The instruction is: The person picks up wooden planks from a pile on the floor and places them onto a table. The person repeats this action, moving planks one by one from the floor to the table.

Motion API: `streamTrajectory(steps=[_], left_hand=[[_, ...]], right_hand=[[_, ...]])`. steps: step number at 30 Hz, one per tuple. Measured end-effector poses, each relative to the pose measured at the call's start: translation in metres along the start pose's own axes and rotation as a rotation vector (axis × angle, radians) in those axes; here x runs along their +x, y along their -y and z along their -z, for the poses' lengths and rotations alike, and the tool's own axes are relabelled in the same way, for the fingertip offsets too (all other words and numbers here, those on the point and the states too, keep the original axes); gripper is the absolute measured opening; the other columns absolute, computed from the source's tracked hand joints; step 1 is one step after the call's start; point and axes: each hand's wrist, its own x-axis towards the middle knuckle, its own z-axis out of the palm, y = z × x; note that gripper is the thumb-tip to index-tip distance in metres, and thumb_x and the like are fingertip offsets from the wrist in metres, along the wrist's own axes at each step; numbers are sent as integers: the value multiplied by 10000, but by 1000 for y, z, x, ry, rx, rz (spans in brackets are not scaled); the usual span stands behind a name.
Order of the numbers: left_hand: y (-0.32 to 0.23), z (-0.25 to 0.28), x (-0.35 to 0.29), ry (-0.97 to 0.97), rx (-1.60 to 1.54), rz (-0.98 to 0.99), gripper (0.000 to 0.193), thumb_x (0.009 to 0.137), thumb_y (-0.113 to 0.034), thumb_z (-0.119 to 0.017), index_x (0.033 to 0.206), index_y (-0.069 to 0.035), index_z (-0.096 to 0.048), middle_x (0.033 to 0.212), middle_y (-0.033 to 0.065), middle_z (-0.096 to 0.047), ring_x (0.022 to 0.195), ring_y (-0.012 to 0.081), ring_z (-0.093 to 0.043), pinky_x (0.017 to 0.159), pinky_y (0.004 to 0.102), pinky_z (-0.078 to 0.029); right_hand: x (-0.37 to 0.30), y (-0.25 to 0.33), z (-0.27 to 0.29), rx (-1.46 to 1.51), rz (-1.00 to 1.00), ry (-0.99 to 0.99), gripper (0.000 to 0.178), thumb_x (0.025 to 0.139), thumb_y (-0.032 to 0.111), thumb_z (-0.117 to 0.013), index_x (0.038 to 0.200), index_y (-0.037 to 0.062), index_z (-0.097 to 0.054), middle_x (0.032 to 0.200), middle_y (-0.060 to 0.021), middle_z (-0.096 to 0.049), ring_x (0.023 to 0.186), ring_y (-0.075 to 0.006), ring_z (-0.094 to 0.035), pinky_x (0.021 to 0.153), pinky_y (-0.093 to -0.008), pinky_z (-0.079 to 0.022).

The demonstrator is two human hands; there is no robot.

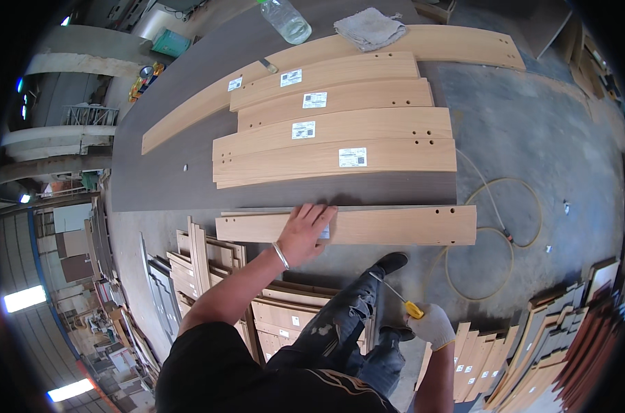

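My bare left hand (307, 230) lies across a long light-wood board (395, 226) at the near edge of the dark table, fingers bent over its far edge. Part of a white label shows beside the palm. Holes are drilled near both ends of this board, and another edge shows just behind it. In a white glove, my right hand (434, 326) grips a yellow-handled air blow gun (413, 310) low on the right. Its thin metal nozzle points up and left, apart from the board.
Several labelled wooden boards (333, 127) lie on the dark table (168, 175). A brush (268, 66), a grey cloth (370, 29) and a clear bottle (286, 22) are farther back. A yellowish hose (512, 275) loops on the floor. Stacked panels (477, 358) stand at lower right.
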Motion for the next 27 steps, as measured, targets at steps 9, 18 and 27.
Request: streamTrajectory(steps=[9,18,27], left_hand=[[18,-8,-7,-58,22,67,879,617,-85,-773,1424,-17,-432,1274,171,-508,1202,351,-478,1020,472,-390],[57,-4,21,-191,137,104,882,668,-141,-823,1461,-91,-440,1358,142,-438,1262,354,-420,1097,548,-323],[74,-19,11,-119,295,102,808,827,-406,-759,1536,-333,-379,1657,183,-155,1531,417,-119,1159,722,-115]], right_hand=[[-1,105,72,-197,169,-450,140,819,179,-687,804,40,-688,708,-218,-639,694,-428,-641,611,-466,-499],[4,92,46,-192,161,-215,164,818,222,-702,857,64,-696,777,-202,-678,759,-415,-666,660,-483,-520],[2,11,6,-135,10,-99,200,826,284,-675,921,116,-727,826,-193,-704,806,-415,-678,729,-493,-537]])
